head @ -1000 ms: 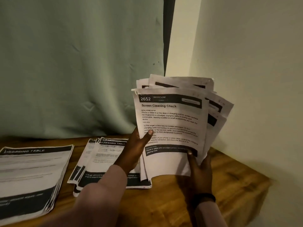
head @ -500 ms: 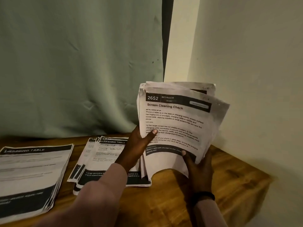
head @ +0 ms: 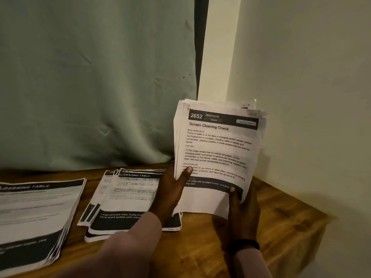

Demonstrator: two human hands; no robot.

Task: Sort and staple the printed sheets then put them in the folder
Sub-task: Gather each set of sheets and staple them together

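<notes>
The left hand (head: 170, 189) and right hand (head: 242, 205) pinch an upright bundle of printed sheets (head: 217, 155), thumbs on its front, above the worktop (head: 281, 223). A loose grip could let the pages fan and slip. Walls crowd the far right; two stacks (head: 38, 217) fill the left
</notes>
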